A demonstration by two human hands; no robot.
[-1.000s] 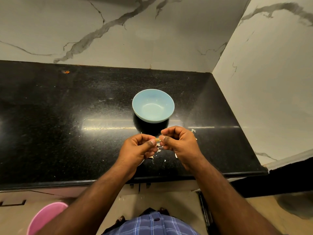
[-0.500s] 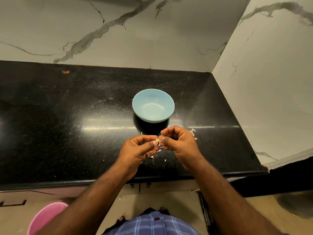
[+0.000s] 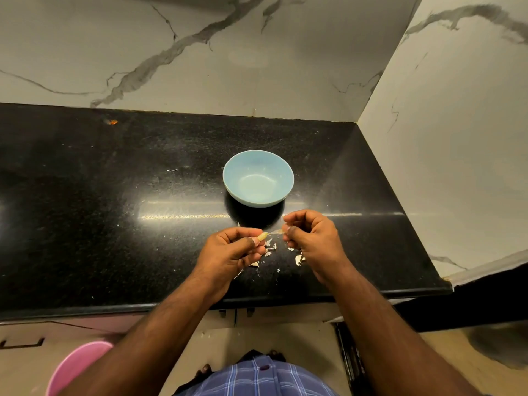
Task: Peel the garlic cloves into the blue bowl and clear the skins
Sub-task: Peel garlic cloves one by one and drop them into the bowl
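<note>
An empty blue bowl (image 3: 258, 178) stands on the black counter (image 3: 114, 210), just beyond my hands. My left hand (image 3: 233, 252) pinches a small pale garlic clove (image 3: 262, 236) between thumb and fingers. My right hand (image 3: 313, 241) pinches a thin strip of skin (image 3: 276, 232) pulled off the clove's tip. A small gap separates the two hands. Several white skin flakes (image 3: 270, 250) lie scattered on the counter under and between my hands.
Marble walls close the counter at the back and right. The counter's front edge (image 3: 257, 300) runs just under my wrists. A pink bucket (image 3: 77, 364) stands on the floor at lower left. A small orange speck (image 3: 113, 122) lies at the back left.
My hands, which were touching over the clove, have drawn apart. My right hand has moved right and pulled a strip of skin off the clove.
</note>
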